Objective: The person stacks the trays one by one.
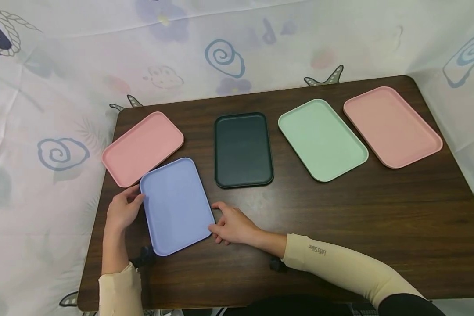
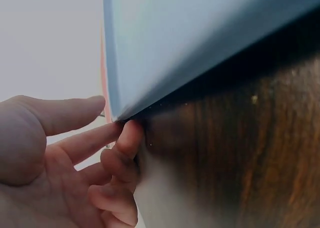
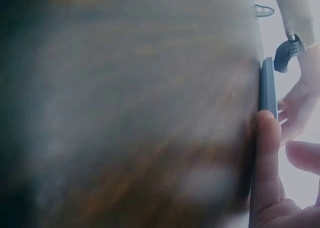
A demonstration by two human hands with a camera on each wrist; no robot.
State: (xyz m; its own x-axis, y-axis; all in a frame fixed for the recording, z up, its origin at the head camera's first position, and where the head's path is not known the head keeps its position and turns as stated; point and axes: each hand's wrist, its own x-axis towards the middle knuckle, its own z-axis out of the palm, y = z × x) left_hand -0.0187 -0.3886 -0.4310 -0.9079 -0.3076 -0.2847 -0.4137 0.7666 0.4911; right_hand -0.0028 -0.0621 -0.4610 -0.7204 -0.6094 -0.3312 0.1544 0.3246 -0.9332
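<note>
Flanking the blue tray (image 1: 177,206) on the near left of the tabletop (image 1: 300,215), the left hand (image 1: 121,210) and right hand (image 1: 235,224) are half spread, with fingers at opposite edges and no firm grip evident. Handling of this tray appears under way rather than finished, its far left corner lying against or just beside the left pink tray (image 1: 143,149). The dark tray (image 1: 243,150), green tray (image 1: 323,140) and right pink tray (image 1: 393,127) lie untouched by either hand; whether they are already settled or remain to be handled cannot be told.
</note>
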